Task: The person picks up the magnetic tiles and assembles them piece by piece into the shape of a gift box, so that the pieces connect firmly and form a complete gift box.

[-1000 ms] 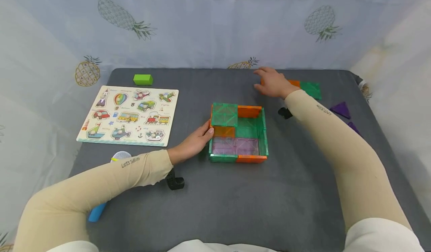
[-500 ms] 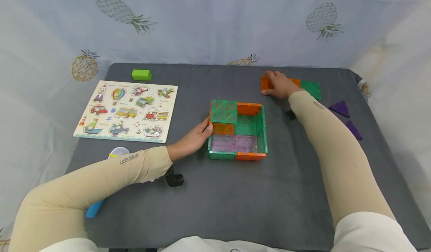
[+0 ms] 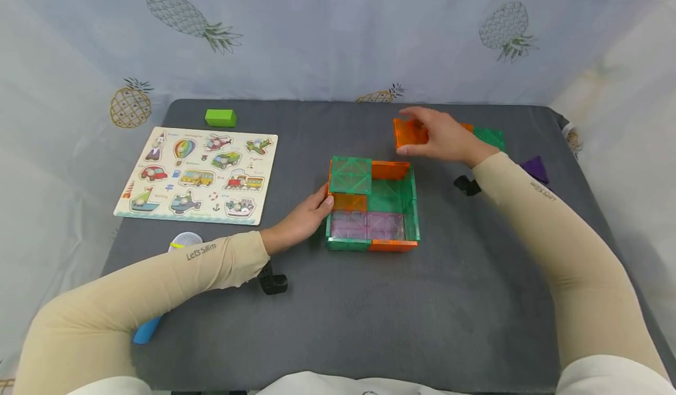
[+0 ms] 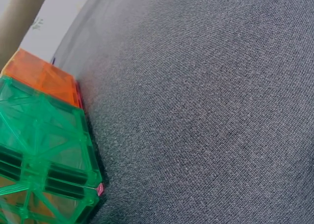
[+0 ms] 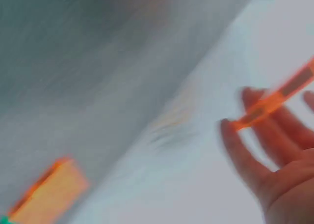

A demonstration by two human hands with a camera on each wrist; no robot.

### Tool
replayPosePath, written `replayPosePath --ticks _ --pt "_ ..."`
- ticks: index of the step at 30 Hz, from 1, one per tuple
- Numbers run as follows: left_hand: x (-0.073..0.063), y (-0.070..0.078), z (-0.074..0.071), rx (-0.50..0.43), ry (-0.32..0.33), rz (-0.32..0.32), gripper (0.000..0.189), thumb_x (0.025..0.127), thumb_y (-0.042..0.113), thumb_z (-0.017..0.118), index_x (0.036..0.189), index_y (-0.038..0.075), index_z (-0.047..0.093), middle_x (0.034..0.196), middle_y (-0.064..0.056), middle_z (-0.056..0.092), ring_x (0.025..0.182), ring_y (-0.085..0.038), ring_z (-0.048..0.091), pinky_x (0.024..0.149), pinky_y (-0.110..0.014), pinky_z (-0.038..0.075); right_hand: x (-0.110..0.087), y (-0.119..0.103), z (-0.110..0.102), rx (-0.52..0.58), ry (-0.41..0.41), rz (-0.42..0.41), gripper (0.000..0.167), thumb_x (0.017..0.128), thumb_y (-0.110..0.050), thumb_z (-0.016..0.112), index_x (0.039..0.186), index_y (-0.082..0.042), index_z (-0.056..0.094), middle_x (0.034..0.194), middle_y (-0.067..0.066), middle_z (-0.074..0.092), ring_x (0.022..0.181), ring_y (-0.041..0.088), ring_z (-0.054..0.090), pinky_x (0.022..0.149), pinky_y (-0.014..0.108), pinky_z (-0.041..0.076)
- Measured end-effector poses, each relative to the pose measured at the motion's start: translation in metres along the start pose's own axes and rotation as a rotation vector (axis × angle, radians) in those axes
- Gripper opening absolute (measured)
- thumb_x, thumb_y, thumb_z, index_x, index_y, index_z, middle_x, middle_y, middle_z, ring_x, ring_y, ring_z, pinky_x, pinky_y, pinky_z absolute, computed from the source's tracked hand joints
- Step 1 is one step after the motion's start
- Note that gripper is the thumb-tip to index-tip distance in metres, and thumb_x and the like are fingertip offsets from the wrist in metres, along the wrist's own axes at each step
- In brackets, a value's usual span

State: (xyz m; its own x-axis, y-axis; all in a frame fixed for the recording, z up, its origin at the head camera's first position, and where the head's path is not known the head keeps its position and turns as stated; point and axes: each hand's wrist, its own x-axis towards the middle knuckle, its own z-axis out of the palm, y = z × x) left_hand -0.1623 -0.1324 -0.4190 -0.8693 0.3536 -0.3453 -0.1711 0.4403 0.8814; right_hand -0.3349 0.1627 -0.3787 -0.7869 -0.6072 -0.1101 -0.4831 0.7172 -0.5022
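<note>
An open-topped box of translucent magnetic tiles stands mid-table, with green and orange walls. One green square tile covers its far left corner; purple, orange and green tiles show inside. My left hand rests against the box's left wall, fingers extended along it. In the left wrist view, a green wall fills the lower left and the hand is out of sight. Beyond the box, my right hand pinches an orange square magnetic tile by its edges, thumb on the near side. That tile appears edge-on in the right wrist view.
A wooden vehicle puzzle board lies at left, with a green block behind it. A toy microphone is partly under the left arm. Green and purple tiles lie at far right. A curtain hangs behind the table.
My right hand has come down onto the orange tile at the back, pinched it and drawn it leftward, away from the other tiles. The left hand has stayed at the box.
</note>
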Motion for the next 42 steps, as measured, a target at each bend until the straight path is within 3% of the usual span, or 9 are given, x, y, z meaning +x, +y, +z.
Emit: replayPosePath --ticks 5,9,15,19,30,34,38,40,42 --pt "-0.001 -0.001 0.001 0.004 0.008 0.031 0.06 0.106 0.035 0.03 0.156 0.014 0.004 0.16 -0.008 0.017 0.148 -0.024 0.015 0.118 -0.047 0.018 -0.033 -0.053 0.011 -0.125 -0.077 -0.114 0.093 0.078 -0.067 0.063 0.149 -0.017 0.031 0.142 0.011 0.046 0.111 0.027 0.056 0.093 0.046 0.048" --pt "0.0 -0.002 0.001 0.029 0.018 0.045 0.06 0.106 0.035 0.03 0.156 0.013 0.005 0.159 -0.01 0.02 0.147 -0.025 0.017 0.118 -0.048 0.019 -0.041 -0.071 0.026 -0.203 -0.09 -0.124 0.094 0.078 -0.064 0.066 0.149 -0.015 0.031 0.135 0.012 0.051 0.096 0.025 0.061 0.085 0.043 0.052" --pt "0.0 -0.002 0.003 0.028 0.009 0.028 0.064 0.104 0.043 0.03 0.156 0.016 0.004 0.16 -0.005 0.019 0.148 -0.02 0.016 0.118 -0.045 0.02 -0.041 -0.071 0.039 -0.25 -0.046 -0.17 0.093 0.077 -0.057 0.072 0.147 -0.01 0.035 0.127 0.014 0.056 0.109 0.031 0.056 0.096 0.048 0.045" --pt "0.0 -0.002 0.003 0.014 0.012 0.026 0.065 0.103 0.045 0.032 0.156 0.017 0.004 0.159 -0.005 0.021 0.147 -0.02 0.018 0.118 -0.045 0.021 -0.042 -0.067 0.044 -0.241 -0.004 -0.202 0.092 0.076 -0.056 0.074 0.147 -0.01 0.036 0.123 0.013 0.057 0.108 0.031 0.054 0.095 0.047 0.045" --pt "0.0 -0.003 0.003 -0.02 0.005 0.023 0.065 0.104 0.044 0.032 0.156 0.016 0.003 0.161 -0.003 0.015 0.148 -0.019 0.013 0.119 -0.045 0.017 -0.043 -0.062 0.047 -0.163 0.029 -0.204 0.095 0.075 -0.049 0.078 0.148 -0.012 0.032 0.131 0.014 0.051 0.12 0.032 0.047 0.101 0.051 0.041" --pt "0.0 -0.003 0.003 -0.014 0.011 0.008 0.065 0.104 0.043 0.032 0.156 0.017 0.003 0.161 -0.003 0.016 0.148 -0.019 0.012 0.119 -0.045 0.017 -0.04 -0.051 0.038 -0.114 0.057 -0.16 0.084 0.082 -0.049 0.071 0.148 -0.01 0.035 0.138 0.016 0.047 0.126 0.035 0.042 0.103 0.056 0.035" --pt "0.0 -0.002 0.004 -0.002 0.016 -0.011 0.064 0.104 0.044 0.032 0.156 0.019 0.004 0.161 -0.002 0.016 0.148 -0.018 0.012 0.119 -0.045 0.017 -0.024 -0.012 0.019 -0.159 0.143 -0.018 0.056 0.096 -0.034 0.059 0.139 -0.001 0.047 0.139 0.022 0.045 0.129 0.041 0.039 0.105 0.058 0.033" --pt "0.0 -0.002 0.004 -0.004 0.016 -0.006 0.064 0.104 0.044 0.032 0.156 0.019 0.004 0.161 -0.002 0.015 0.148 -0.018 0.012 0.119 -0.045 0.017 -0.013 0.017 0.008 -0.217 0.117 0.086 0.052 0.098 -0.028 0.054 0.139 0.001 0.045 0.145 0.025 0.038 0.136 0.043 0.029 0.108 0.064 0.025" --pt "0.0 -0.002 0.004 -0.006 0.017 0.002 0.064 0.104 0.043 0.032 0.156 0.018 0.005 0.161 -0.001 0.014 0.148 -0.017 0.012 0.119 -0.044 0.017 -0.004 0.049 -0.004 -0.25 0.029 0.184 0.058 0.098 -0.028 0.053 0.145 0.001 0.036 0.153 0.026 0.025 0.143 0.044 0.015 0.107 0.071 0.014"
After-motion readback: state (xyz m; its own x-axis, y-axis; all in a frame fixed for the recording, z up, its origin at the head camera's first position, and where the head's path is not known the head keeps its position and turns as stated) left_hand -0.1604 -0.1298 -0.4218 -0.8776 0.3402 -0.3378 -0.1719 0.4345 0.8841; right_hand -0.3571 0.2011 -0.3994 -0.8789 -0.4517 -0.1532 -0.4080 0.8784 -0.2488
